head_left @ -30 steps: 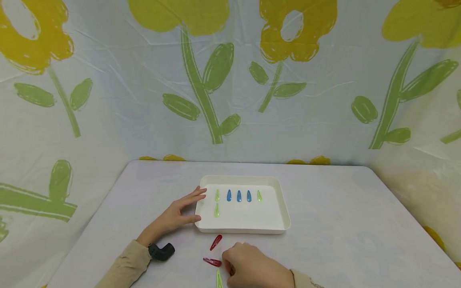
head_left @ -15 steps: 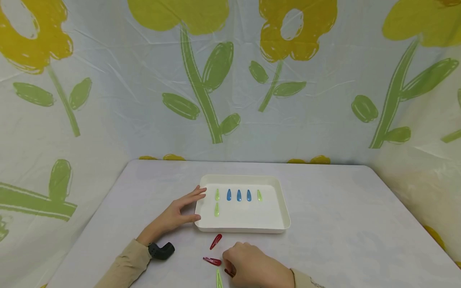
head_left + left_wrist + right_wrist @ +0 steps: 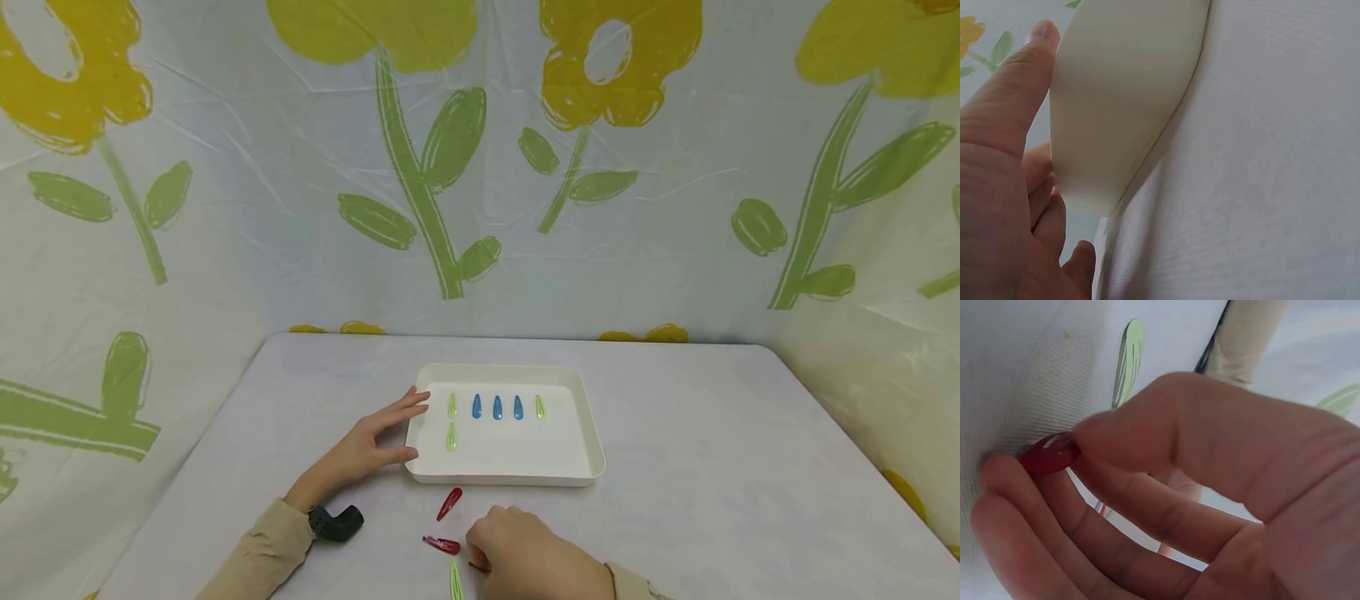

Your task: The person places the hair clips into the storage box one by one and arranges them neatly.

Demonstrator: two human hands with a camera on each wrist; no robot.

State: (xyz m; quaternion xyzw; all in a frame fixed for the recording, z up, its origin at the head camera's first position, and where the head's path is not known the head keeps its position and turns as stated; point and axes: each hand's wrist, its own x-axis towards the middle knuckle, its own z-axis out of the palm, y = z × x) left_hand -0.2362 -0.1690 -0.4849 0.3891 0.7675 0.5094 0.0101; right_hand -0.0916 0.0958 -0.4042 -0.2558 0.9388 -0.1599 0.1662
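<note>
My right hand (image 3: 525, 550) is low on the table near the front; in the right wrist view its thumb and fingers pinch a red snap hair clip (image 3: 1050, 457) close to the cloth. Left of it lie a dark red hair clip (image 3: 442, 545), another red hair clip (image 3: 449, 504) and a light green hair clip (image 3: 456, 581). Spread fingers of my left hand (image 3: 371, 446) touch the left rim of a white tray (image 3: 517, 481). Inside, a top row runs green clip (image 3: 452, 406), three blue clips (image 3: 497, 407), green clip (image 3: 540, 407), with another green clip (image 3: 451, 437) below the first.
A pale cloth (image 3: 690, 467) covers the table. Flower-printed curtain (image 3: 660, 250) hangs behind and along both sides. A black band device (image 3: 336, 523) sits on my left wrist, beside the tan sleeve (image 3: 258, 546).
My right hand has shifted very slightly right, and the red hair clip shows at its fingertips. The left hand, the tray and the clips in it have stayed put.
</note>
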